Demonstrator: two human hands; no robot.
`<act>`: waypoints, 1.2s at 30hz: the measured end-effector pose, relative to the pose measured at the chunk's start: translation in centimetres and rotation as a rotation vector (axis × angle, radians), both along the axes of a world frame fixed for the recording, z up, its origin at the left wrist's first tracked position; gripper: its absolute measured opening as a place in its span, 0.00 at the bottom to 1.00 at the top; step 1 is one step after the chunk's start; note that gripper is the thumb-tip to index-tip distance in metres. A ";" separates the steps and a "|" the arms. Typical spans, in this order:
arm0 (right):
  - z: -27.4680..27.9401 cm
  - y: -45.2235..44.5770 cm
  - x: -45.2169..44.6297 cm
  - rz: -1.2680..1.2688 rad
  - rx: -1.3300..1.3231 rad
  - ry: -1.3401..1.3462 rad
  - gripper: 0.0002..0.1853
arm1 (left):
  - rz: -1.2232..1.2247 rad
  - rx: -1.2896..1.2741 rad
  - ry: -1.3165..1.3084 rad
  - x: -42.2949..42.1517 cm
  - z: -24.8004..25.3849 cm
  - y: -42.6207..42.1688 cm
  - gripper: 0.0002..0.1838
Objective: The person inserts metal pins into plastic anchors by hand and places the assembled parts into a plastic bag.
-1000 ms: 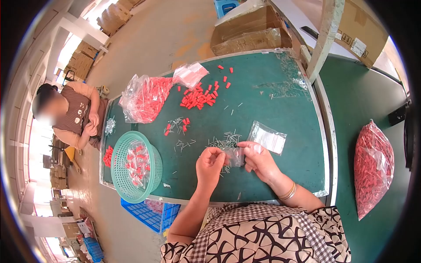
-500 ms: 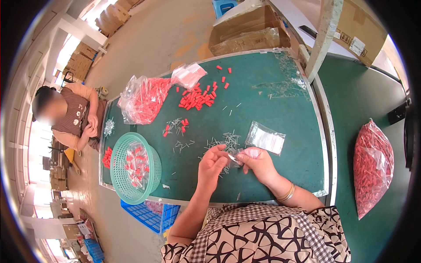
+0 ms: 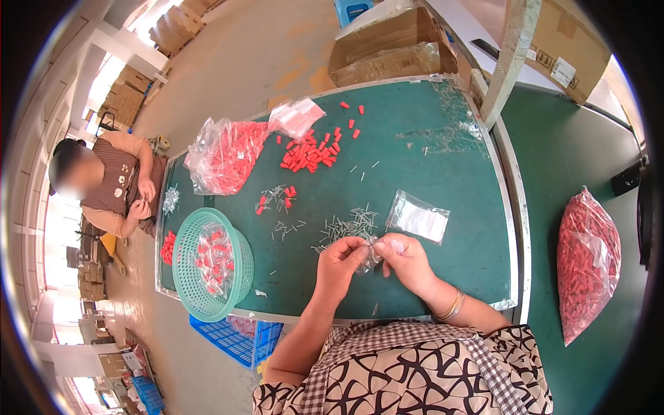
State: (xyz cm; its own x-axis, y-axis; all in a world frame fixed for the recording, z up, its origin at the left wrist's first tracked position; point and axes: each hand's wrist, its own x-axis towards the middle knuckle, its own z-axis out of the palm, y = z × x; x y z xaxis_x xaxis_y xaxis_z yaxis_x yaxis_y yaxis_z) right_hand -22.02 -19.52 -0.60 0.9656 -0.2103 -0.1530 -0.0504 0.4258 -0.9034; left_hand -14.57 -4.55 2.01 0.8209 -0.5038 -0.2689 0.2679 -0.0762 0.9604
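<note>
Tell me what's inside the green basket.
Clear plastic bags holding red pieces lie inside the green basket. Whatever may be beneath the bags is covered and cannot be seen.

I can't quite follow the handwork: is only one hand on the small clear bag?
No, the left hand and the right hand both pinch the small clear bag between them.

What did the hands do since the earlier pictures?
The left hand and right hand moved closer together. Both still hold the small clear bag, which was spread out and now looks bunched. The green basket and loose red pieces stayed put.
</note>
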 end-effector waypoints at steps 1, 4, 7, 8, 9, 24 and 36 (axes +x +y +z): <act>0.5 -0.2 0.0 0.022 0.001 0.035 0.09 | 0.016 -0.016 -0.011 0.2 0.0 0.0 0.06; 1.5 -0.6 0.2 0.087 0.037 0.112 0.09 | 0.014 -0.002 -0.058 0.9 0.0 0.5 0.06; 1.4 -0.9 0.2 0.143 0.132 0.141 0.10 | -0.029 0.041 -0.091 1.2 0.1 0.7 0.06; 1.4 -1.0 0.2 0.158 0.161 0.149 0.10 | -0.044 0.062 -0.095 1.4 0.2 0.8 0.06; 1.3 -1.1 0.2 0.174 0.191 0.158 0.10 | -0.060 0.083 -0.099 1.5 0.3 0.9 0.06; 2.0 -1.8 0.4 0.172 0.009 0.222 0.07 | -0.105 0.105 -0.155 1.9 0.5 0.4 0.04; 2.5 -0.9 0.2 -0.041 -0.397 0.176 0.08 | 0.020 0.289 -0.960 -0.1 0.8 -0.2 0.12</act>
State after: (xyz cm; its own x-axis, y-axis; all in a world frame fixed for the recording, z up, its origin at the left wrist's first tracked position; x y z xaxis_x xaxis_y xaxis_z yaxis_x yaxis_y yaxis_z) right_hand -21.84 -20.42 1.94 0.9218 -0.3232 -0.2140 -0.2085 0.0518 -0.9766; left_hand -14.70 -4.71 2.83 0.7619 -0.5079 0.4020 -0.6073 -0.3444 0.7159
